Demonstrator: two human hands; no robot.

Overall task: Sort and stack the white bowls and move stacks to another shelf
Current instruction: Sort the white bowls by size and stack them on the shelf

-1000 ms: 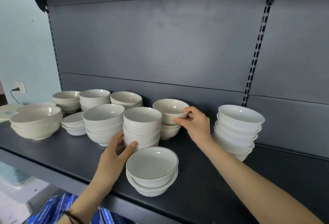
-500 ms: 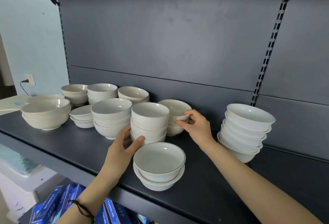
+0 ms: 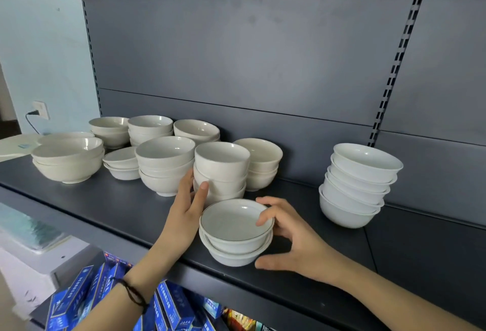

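A short stack of two rimmed white bowls [image 3: 234, 231] stands near the front edge of the dark shelf [image 3: 110, 204]. My right hand [image 3: 289, 236] cups its right side, fingers on the upper rim and thumb near the base. My left hand [image 3: 188, 207] lies flat against the left of that stack, its fingertips touching a taller stack of three deep bowls [image 3: 222, 170] behind. Another two-bowl stack [image 3: 260, 163] stands further back.
A leaning stack of white bowls [image 3: 357, 186] stands at the right. Several more bowl stacks [image 3: 163, 162] and wide bowls [image 3: 68, 157] fill the shelf's left. Blue boxes [image 3: 86, 296] lie on the shelf below. The back panel is close behind.
My right hand left the back two-bowl stack and came forward to the right side of the front stack. My left hand stayed beside it.
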